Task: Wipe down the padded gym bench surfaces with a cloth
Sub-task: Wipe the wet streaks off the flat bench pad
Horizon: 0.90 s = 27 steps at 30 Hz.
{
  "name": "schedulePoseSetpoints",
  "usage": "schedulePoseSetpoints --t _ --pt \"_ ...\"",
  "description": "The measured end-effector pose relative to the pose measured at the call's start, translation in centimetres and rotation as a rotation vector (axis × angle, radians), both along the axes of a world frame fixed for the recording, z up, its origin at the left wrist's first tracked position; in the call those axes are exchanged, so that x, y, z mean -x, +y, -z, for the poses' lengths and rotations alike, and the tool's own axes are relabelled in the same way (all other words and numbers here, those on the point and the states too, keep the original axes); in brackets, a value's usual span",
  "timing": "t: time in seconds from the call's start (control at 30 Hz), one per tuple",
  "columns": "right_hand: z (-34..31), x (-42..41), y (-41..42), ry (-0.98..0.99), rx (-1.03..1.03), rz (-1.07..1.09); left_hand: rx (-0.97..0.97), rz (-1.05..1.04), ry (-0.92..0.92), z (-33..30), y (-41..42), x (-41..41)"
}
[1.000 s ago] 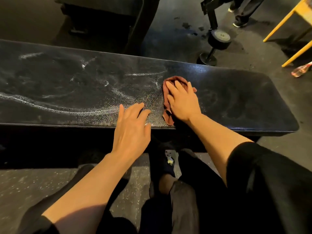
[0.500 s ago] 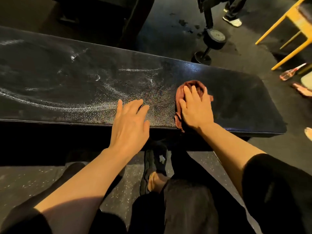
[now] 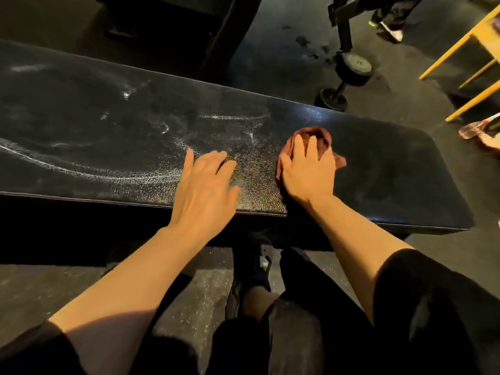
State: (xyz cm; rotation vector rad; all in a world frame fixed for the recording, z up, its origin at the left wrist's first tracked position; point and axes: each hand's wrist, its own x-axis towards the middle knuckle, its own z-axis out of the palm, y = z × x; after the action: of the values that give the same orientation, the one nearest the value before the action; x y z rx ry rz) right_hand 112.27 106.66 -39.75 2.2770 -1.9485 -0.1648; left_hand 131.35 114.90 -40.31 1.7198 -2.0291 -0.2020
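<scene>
1. Padded bench [image 3: 108, 125]: black, textured vinyl, running across the frame from the left edge to a rounded end at centre right. Pale smear arcs and damp streaks on its left and middle part; the right end looks darker and more even.
2. Cloth [image 3: 319, 138]: reddish-brown, bunched, lying on the bench top right of frame centre. Folds show beyond the fingertips and at the hand's right side.
3. Right hand [image 3: 307, 169]: palm down on the cloth, fingers straight and slightly spread, pressing it flat against the pad. No pinch visible; thumb side is partly hidden by the cloth edge.
4. Left hand [image 3: 204, 190]: flat on the bare pad, just left of the right hand, near the front edge of the bench. Fingers extended and a little fanned, holding nothing. The two hands are close but apart.
5. Both forearms bare; dark sleeves [image 3: 438, 315] at the lower corners.
6. Below the bench, lower centre: a dark shoe [image 3: 254, 274] with a small pale tag; any writing on it is too small to read.
7. Upper right: a small black wheel [image 3: 354, 67] on a machine frame, no legible marking; yellow bars [image 3: 460, 44]; another person's shoe [image 3: 389, 31] at the top edge.
8. Right edge, mid-height: a clear pinkish bottle [image 3: 476, 128] lying on the floor; label unreadable.
9. No brand or text readable anywhere.
</scene>
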Motion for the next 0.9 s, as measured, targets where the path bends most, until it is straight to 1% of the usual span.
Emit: schedulePoseSetpoints --t 0.1,0.2,0.27,0.33,0.4,0.47,0.53,0.57,0.63,0.67,0.73,0.77,0.83,0.9 --pt "1.2 -4.3 2.1 -0.081 0.022 -0.136 0.013 -0.047 0.002 -0.2 -1.2 -0.7" --pt "1.9 -5.6 3.4 -0.051 -0.076 -0.291 0.012 -0.079 0.003 -0.2 -2.1 -1.3" --pt "1.9 -5.0 1.7 -0.031 -0.087 -0.315 0.016 -0.080 -0.012 -0.1 -2.4 -1.6" --pt "1.7 -5.0 -0.8 -0.038 -0.046 -0.309 0.004 -0.078 -0.016 -0.1 -2.4 -1.7" --pt "1.1 -5.8 -3.9 -0.076 0.016 -0.222 -0.003 -0.081 -0.010 -0.2 -2.5 -1.8" --pt "1.3 -6.8 -6.6 -0.062 0.028 -0.152 -0.023 -0.085 0.001 -0.3 -2.7 -2.0" --pt "1.5 -7.6 -7.0 -0.058 0.027 -0.119 -0.031 -0.090 0.012 -0.3 -2.9 -2.3" --pt "1.7 -7.8 -6.2 -0.070 0.028 -0.123 -0.031 -0.094 0.017 -0.4 -2.9 -2.3" --pt "1.8 -7.8 -3.4 -0.123 0.030 -0.200 -0.025 -0.107 0.022 -0.4 -3.2 -2.4" --pt "1.5 -7.5 -1.8 -0.111 0.017 -0.271 -0.023 -0.112 0.023 -0.4 -3.3 -2.4" --pt "1.1 -6.5 -0.2 -0.027 -0.040 -0.429 -0.020 -0.116 0.026 -0.3 -3.3 -2.5" --pt "0.8 -6.0 -0.7 -0.012 -0.057 -0.450 -0.021 -0.117 0.026 -0.2 -3.4 -2.6" --pt "0.9 -5.3 -3.5 -0.016 -0.013 -0.427 -0.028 -0.113 0.027 -0.1 -3.3 -2.9" --pt "1.5 -5.0 -7.4 0.007 -0.004 -0.325 -0.029 -0.115 0.035 0.0 -3.1 -3.2"
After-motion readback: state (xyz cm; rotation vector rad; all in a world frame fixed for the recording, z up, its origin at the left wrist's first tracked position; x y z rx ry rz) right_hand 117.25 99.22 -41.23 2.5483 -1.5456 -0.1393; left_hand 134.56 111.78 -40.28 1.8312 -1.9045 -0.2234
